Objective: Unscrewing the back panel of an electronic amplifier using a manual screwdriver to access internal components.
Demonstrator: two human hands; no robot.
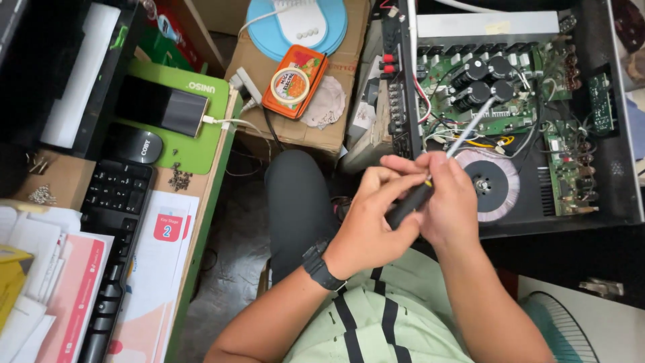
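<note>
Head view: both hands grip one screwdriver, left hand [368, 225] and right hand [449, 208] curled tight round its black handle, the screwdriver [440, 168] angled over the open amplifier's [605, 195] front edge. A slip could jab the green circuit board [490, 101].

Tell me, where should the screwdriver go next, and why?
Probably a small dip of the screwdriver tip down toward the green circuit board. Both the left hand and the right hand grip its black handle, and the metal shaft already points over the open black case, above the round coil, not visibly touching any part.
</note>
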